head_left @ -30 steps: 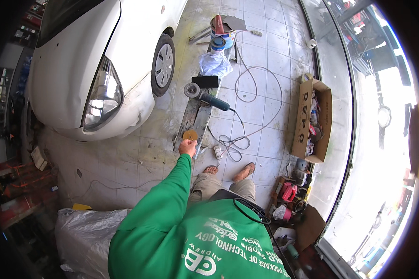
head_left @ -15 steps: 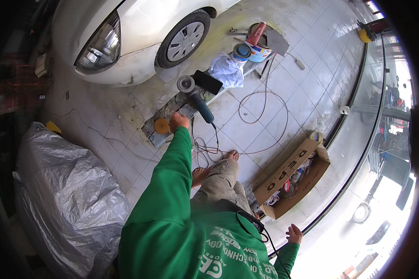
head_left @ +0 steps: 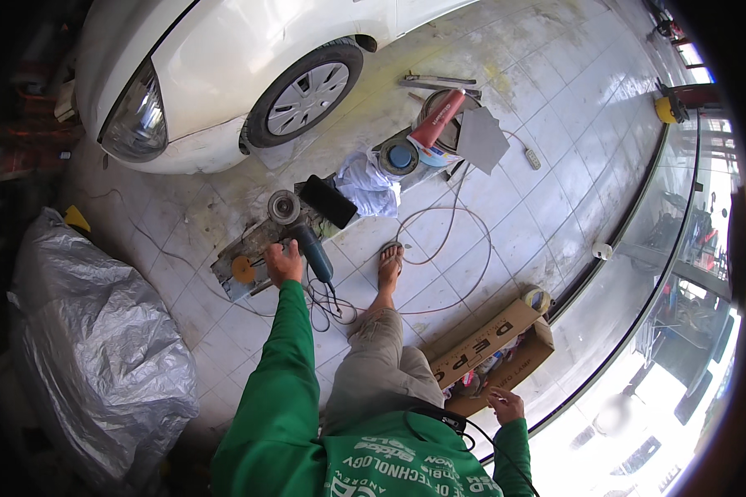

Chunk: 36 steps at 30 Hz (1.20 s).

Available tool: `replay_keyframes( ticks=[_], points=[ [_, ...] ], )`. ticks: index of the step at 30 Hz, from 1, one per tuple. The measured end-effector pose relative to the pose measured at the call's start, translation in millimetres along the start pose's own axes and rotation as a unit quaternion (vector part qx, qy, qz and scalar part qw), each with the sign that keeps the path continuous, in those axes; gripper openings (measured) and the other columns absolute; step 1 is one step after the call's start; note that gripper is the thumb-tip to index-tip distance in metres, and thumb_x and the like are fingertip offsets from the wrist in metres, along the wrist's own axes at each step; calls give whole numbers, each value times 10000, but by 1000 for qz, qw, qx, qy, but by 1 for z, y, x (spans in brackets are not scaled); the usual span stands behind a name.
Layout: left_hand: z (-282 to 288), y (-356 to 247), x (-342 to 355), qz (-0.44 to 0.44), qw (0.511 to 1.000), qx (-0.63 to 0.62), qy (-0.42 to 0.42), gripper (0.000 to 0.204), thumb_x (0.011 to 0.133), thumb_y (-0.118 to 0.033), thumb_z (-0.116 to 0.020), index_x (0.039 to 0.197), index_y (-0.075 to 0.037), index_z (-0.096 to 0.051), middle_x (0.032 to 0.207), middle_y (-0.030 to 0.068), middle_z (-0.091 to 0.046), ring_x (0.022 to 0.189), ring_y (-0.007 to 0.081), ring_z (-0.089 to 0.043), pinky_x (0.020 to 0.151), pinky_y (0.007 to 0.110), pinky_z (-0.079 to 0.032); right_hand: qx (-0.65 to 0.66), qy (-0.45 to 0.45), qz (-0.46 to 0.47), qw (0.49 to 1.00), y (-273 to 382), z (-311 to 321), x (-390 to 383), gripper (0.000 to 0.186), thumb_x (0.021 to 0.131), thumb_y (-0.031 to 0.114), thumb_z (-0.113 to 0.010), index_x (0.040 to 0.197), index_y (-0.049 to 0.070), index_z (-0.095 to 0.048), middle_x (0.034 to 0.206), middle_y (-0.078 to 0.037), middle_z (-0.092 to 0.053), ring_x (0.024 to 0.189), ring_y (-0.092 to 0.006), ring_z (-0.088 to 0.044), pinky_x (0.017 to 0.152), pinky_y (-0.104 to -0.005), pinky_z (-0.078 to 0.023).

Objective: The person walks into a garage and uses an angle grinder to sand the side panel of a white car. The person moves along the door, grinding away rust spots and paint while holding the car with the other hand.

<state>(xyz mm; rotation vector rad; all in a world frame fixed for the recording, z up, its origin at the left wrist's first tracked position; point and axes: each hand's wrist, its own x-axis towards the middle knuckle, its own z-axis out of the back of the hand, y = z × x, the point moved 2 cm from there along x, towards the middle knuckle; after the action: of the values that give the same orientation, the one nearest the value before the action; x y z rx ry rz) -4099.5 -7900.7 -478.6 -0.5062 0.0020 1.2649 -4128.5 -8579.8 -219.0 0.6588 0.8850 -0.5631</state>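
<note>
The person's left hand (head_left: 283,262) is above the near end of a worn plank (head_left: 259,238), its fingers partly curled; the view does not show whether it grips anything. It is between 2 things: a round tan disc (head_left: 243,269) just to its left, lying on the plank's near end, and an angle grinder (head_left: 313,251) just to its right. Whether the fingertips touch the grinder cannot be made out. The grinder lies with its wheel on the left, far end and its dark body slanting right and nearer, toward looped cords (head_left: 331,311) on the tiled floor (head_left: 555,170).

The right hand (head_left: 506,404) is at the near right, loosely spread with bent fingers, and nothing can be seen in its grasp. It appears beside a cardboard box (head_left: 489,344) filled with mixed items; whether it touches the box is unclear.

Farther along the row are a flat black rectangular object (head_left: 328,201), a white cloth (head_left: 366,186), a small can with a blue lid (head_left: 399,156), and a bucket with a red tube (head_left: 438,120) and a grey sheet (head_left: 482,141) on top. A white car (head_left: 215,91) stands far left, and a crumpled silver cover (head_left: 99,348) is near left.
</note>
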Motion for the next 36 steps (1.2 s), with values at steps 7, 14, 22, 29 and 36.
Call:
replay_keyframes(
  ticks=[7,14,22,29,36],
  points=[
    [-75,-5,3,123,982,-106,97,733,729,-465,-986,1183,47,-724,1163,250,-781,1034,420,-761,934,517,-577,-65,36,38,997,71,47,39,351,947,152,-837,1268,13,-801,1033,-134,-827,877,-174,-793,781,-315,-626],
    [-66,-23,-1,182,944,-268,66,561,742,-218,-871,1200,56,-697,1141,204,-751,959,369,-737,861,470,-586,-145,38,27,988,91,137,105,385,902,201,-875,1250,46,-818,1016,-141,-840,898,-202,-798,816,-351,-629],
    [37,-141,-165,210,844,-491,-46,504,766,-164,-813,1217,22,-685,1109,138,-712,876,311,-709,746,462,-602,-89,-59,336,936,245,366,204,422,907,85,-833,1326,69,-783,1182,-106,-810,929,-173,-756,796,-324,-605],
    [8,-262,-382,208,796,-565,-66,375,841,-197,-863,1150,-32,-731,986,49,-731,798,225,-699,712,420,-600,-15,-112,554,825,428,560,191,443,1004,-13,-727,1435,89,-723,1246,-89,-783,974,-134,-719,818,-282,-575],
    [-80,-478,-500,184,822,-495,213,493,813,-334,-889,1132,23,-771,985,102,-773,822,186,-718,778,374,-585,-156,333,421,829,485,554,308,485,1030,282,-796,1431,26,-705,1361,-134,-753,1136,-210,-729,874,-347,-591]
  ],
)
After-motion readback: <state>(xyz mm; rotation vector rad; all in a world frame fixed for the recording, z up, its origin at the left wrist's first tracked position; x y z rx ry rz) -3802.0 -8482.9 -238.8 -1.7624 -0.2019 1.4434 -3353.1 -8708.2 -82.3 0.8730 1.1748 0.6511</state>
